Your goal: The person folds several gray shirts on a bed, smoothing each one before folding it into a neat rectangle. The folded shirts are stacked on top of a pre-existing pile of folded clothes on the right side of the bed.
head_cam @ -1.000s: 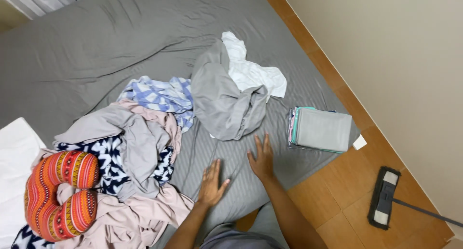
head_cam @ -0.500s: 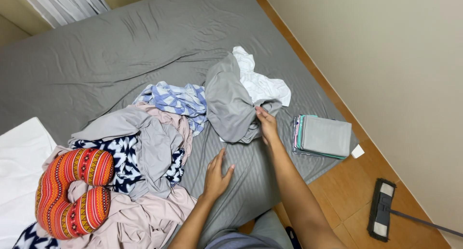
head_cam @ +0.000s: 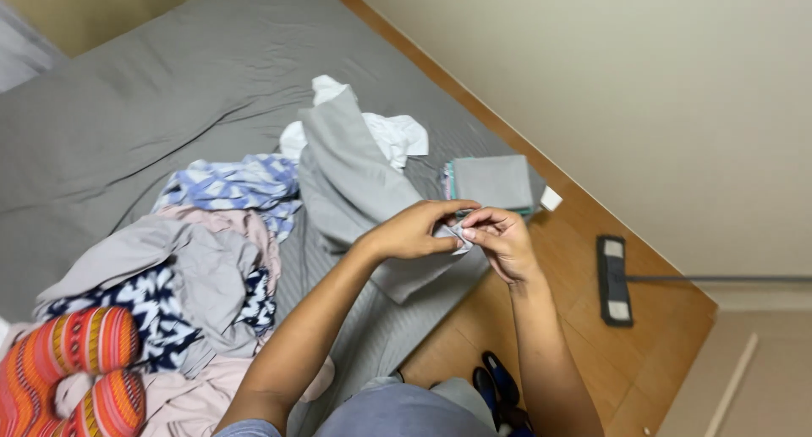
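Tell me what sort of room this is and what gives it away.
Most likely a bedroom in a home. A bed with a grey sheet fills most of the view, loose clothes are heaped on it beside a folded stack, and a flat mop lies on the wooden floor.

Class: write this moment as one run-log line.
left hand: grips grey garment edge | right hand: same edge | folded stack: beside, on bed

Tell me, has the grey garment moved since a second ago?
Yes. The grey garment is lifted off the heap, its corner pinched by both hands, left hand and right hand, toward the folded stack.
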